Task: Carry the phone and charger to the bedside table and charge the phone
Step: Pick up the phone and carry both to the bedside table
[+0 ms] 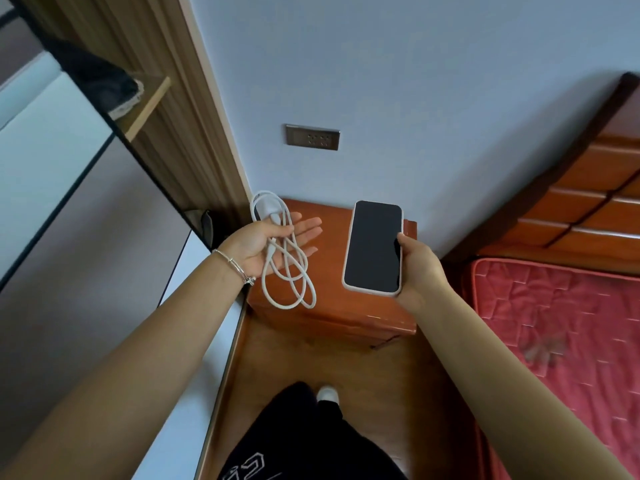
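Head view, arrival at the bedside desk (363, 317). Left hand (266, 245), palm up, fingers (306, 226) spread wide, thumb alone pinning the white charger (277, 254); plug body near the thumb, cable loops draped below the palm, above the desk's left part. Right hand (415, 261) wrapped on the phone (374, 247), dark screen up, held above the desk's right part, not yet set down. Wall socket (312, 137) above the desk, well apart from both hands; bed (561, 323) to the right. Likely step: setting both items down. Advisable: phone laid flat, clear of the desk edge; cable loops freed before plugging, so no snag; plug body gripped firmly, prongs squared to the socket holes.
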`<action>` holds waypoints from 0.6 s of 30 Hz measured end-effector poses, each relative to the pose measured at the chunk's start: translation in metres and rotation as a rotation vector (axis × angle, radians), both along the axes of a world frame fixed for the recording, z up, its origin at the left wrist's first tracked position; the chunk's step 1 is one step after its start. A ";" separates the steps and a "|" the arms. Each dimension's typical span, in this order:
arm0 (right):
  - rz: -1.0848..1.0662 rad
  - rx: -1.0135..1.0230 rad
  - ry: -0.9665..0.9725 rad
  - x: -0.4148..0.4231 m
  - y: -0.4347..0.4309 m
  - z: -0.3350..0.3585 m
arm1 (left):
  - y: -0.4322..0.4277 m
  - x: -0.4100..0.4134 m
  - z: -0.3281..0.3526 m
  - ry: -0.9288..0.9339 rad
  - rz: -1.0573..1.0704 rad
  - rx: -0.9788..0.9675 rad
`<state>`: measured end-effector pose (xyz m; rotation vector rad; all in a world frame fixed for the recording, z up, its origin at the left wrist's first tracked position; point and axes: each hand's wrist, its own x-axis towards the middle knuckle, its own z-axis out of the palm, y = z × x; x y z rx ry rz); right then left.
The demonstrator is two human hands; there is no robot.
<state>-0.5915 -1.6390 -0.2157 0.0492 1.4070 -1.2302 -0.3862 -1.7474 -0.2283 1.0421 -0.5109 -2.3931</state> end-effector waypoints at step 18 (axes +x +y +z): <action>-0.060 0.081 0.050 -0.052 -0.117 -0.051 | -0.145 -0.054 -0.039 -0.097 -0.048 0.042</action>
